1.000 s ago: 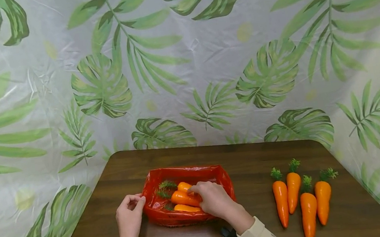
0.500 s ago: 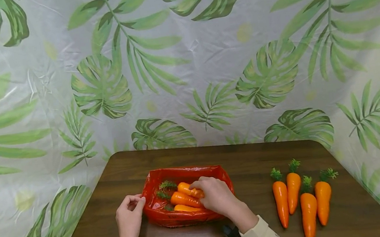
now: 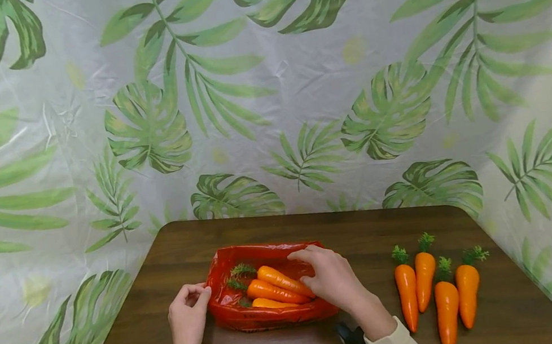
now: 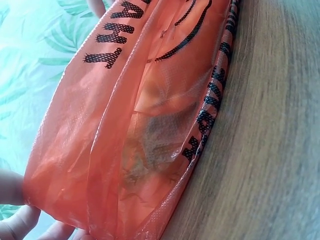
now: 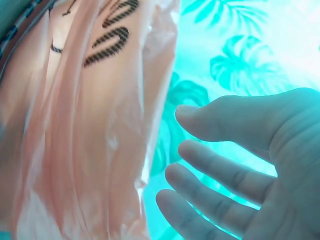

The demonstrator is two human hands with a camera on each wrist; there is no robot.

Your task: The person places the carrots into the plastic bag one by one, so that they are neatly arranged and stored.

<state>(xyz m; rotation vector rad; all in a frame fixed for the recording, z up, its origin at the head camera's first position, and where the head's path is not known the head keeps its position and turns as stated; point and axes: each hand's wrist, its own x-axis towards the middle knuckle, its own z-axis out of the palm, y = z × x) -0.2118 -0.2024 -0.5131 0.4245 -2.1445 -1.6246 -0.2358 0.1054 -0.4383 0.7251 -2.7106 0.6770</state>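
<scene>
A red plastic bag (image 3: 252, 321) with its mouth spread wide lies on the table. Inside it are several orange carrots (image 3: 282, 291) with green tops toward the left. My left hand (image 3: 188, 312) pinches the bag's left rim between thumb and fingers; the left wrist view shows those fingers at the edge of the bag, which bears black lettering (image 4: 112, 37). Over the bag's right side hovers my right hand (image 3: 331, 276), its fingers apart and nothing between them. In the right wrist view the right hand (image 5: 250, 165) has loosely extended fingers beside the bag's side (image 5: 105, 130).
Several more orange carrots (image 3: 447, 311) with green tops lie side by side on the brown wooden table (image 3: 364, 230), right of the bag. Behind the table hangs a leaf-patterned curtain (image 3: 307, 89). Black wrist straps show near both forearms.
My right hand has let go of the rear carrot in the bag and moved up and right, so the carrots show along their length. My left hand stays at the rim.
</scene>
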